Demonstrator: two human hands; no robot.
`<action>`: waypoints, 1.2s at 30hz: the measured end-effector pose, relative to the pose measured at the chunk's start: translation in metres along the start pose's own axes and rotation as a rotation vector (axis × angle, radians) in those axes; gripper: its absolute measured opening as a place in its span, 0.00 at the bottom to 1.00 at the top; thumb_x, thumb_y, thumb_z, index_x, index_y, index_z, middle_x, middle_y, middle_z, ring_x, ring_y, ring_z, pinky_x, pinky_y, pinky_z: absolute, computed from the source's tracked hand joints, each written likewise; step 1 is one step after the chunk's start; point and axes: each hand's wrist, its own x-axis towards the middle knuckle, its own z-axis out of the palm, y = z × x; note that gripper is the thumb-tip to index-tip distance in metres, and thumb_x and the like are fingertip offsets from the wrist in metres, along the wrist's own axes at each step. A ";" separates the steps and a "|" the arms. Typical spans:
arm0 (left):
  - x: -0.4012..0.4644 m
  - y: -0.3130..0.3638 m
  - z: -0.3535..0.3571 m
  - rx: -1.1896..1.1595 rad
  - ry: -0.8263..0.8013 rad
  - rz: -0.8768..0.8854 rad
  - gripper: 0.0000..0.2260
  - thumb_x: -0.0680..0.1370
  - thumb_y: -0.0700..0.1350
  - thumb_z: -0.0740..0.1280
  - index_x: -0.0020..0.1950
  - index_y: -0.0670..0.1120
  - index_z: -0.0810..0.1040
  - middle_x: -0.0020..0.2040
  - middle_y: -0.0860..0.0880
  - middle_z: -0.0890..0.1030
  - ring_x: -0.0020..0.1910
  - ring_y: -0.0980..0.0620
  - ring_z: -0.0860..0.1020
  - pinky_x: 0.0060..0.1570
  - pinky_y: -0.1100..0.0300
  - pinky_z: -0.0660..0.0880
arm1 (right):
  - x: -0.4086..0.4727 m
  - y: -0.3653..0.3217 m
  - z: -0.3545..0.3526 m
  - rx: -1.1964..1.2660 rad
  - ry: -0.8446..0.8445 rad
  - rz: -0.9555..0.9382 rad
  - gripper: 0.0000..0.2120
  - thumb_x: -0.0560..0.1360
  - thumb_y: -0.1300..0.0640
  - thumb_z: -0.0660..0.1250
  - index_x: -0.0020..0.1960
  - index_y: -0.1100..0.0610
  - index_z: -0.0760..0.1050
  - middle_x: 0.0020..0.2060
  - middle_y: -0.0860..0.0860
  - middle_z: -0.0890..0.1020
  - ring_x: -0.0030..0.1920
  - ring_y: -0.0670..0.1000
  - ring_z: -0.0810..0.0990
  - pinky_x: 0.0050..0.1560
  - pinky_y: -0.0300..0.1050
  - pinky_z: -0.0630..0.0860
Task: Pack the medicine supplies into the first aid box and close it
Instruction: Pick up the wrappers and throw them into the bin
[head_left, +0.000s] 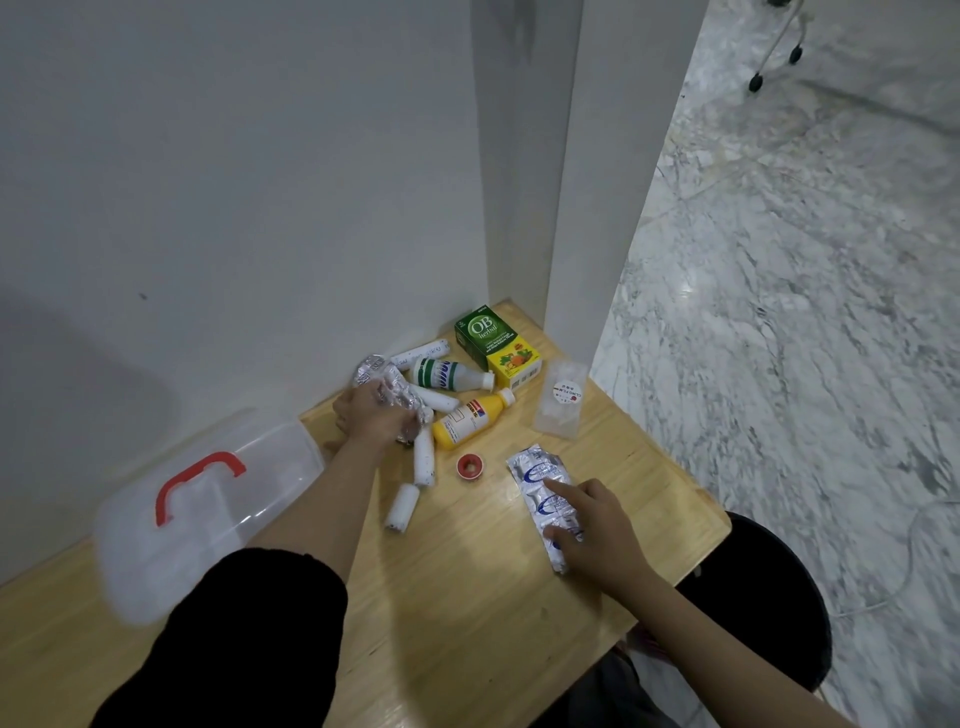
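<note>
Box: the clear first aid box (208, 509) with its red handle (195, 480) sits lid-on at the left of the desk (467, 597), nothing packed yet.
Supplies: bottles, gauze rolls, the green carton (496, 345) and tape roll (469, 464) lie scattered beyond it.
Left hand: left hand (371, 415) is curled tight round crumpled foil strips (387, 387).
Right hand: right hand (592, 530) lies on the blister pack (545, 499), fingers spread and pressing, not gripping.
Tip: I'd open the lid first, then lay flat packs underneath, bottles on top.
</note>
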 end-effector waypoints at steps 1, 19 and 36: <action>0.001 0.000 0.000 0.001 -0.010 0.017 0.31 0.57 0.47 0.75 0.59 0.56 0.76 0.63 0.46 0.70 0.62 0.42 0.71 0.63 0.42 0.68 | 0.000 0.000 0.000 0.001 0.003 -0.002 0.26 0.67 0.54 0.73 0.64 0.50 0.74 0.44 0.46 0.70 0.46 0.49 0.71 0.44 0.43 0.69; -0.039 0.016 -0.024 -0.198 0.120 0.273 0.31 0.67 0.31 0.71 0.67 0.39 0.63 0.66 0.42 0.58 0.57 0.45 0.71 0.53 0.55 0.75 | -0.002 -0.006 -0.008 0.127 0.000 0.036 0.25 0.68 0.59 0.72 0.64 0.54 0.73 0.44 0.46 0.70 0.42 0.50 0.74 0.39 0.36 0.71; -0.199 0.042 0.062 -0.178 -0.233 0.730 0.34 0.68 0.32 0.68 0.72 0.46 0.60 0.66 0.55 0.55 0.67 0.48 0.67 0.59 0.65 0.72 | -0.054 0.026 -0.080 0.570 0.470 0.267 0.30 0.62 0.65 0.77 0.62 0.53 0.75 0.54 0.49 0.77 0.56 0.53 0.78 0.57 0.55 0.76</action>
